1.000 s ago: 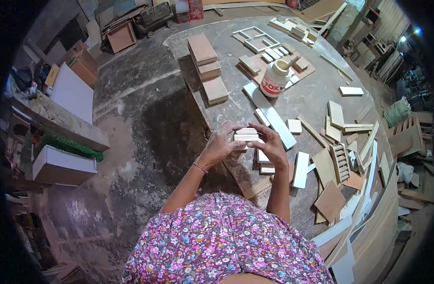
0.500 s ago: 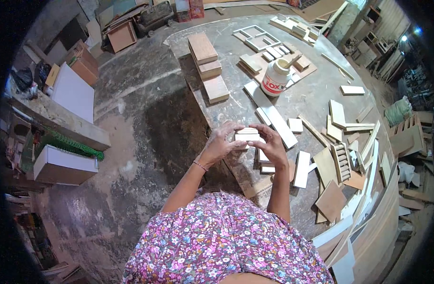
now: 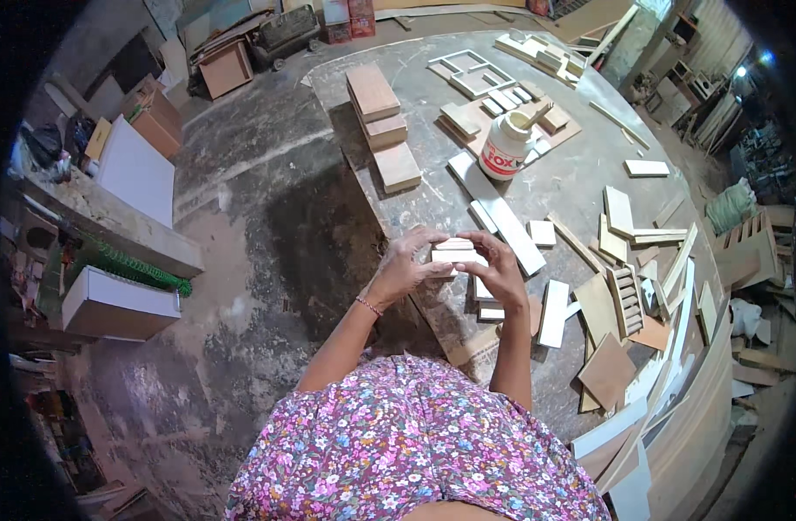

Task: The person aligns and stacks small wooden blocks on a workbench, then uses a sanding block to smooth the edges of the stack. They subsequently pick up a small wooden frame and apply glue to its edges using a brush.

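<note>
Between left hand (image 3: 410, 260) and right hand (image 3: 497, 265), small wood stack (image 3: 448, 256) showed fewer ridges than a second ago; grip barely moved. Fingertips pinched its opposite ends. White jar (image 3: 504, 149) stood beyond, on the table (image 3: 589, 149).

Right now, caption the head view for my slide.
Left hand and right hand hold a small wooden piece at a cluttered worktable.
</note>
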Tool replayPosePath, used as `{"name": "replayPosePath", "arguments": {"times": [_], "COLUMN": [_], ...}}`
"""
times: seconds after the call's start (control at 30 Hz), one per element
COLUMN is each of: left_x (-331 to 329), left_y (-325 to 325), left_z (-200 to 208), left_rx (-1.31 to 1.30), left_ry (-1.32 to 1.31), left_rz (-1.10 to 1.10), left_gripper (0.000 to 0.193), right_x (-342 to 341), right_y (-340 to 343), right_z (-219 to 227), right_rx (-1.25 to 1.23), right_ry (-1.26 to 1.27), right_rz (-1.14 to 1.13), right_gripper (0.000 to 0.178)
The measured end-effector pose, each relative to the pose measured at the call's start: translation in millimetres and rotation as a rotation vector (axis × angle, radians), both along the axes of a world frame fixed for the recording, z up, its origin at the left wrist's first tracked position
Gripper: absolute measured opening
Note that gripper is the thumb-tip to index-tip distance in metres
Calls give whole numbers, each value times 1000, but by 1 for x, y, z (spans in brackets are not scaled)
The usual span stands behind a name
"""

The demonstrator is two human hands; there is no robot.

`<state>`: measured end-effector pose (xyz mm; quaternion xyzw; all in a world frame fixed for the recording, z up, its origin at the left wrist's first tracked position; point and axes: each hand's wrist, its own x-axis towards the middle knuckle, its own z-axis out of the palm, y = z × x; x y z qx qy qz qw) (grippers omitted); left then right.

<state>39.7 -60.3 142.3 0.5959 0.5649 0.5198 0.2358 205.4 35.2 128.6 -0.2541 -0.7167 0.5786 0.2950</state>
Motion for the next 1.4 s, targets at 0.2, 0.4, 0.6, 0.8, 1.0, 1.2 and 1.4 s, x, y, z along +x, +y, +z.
{"name": "replayPosePath", "arguments": {"times": [0.2, 0.4, 0.6, 0.8, 1.0, 1.2, 1.4], "left_x": [-1, 0, -1, 13, 18, 21, 25], "left_y": [-1, -2, -6, -8, -10, -12, -15], "left_z": [1, -4, -9, -1, 19, 23, 36], "left_rx": [-60, 12, -79, 24, 89, 94, 205], "left_ry": [81, 28, 30, 28, 0, 24, 133], "left_rz": [32, 44, 61, 176, 69, 39, 79], "left_gripper": [40, 52, 57, 63, 76, 62, 52], "right_x": [0, -1, -1, -1, 10, 12, 13], "right_y": [-1, 1, -3, -2, 2, 3, 3], "right_z": [1, 0, -3, 6, 17, 18, 18], "right_rx": [-28, -40, -64, -219, -359, -448, -475], "right_ry": [13, 28, 54, 238, 375, 491, 508], "right_rz": [-9, -8, -13, 29, 59, 108, 102], "right_gripper": [43, 49, 59, 69, 68, 74, 75]}}
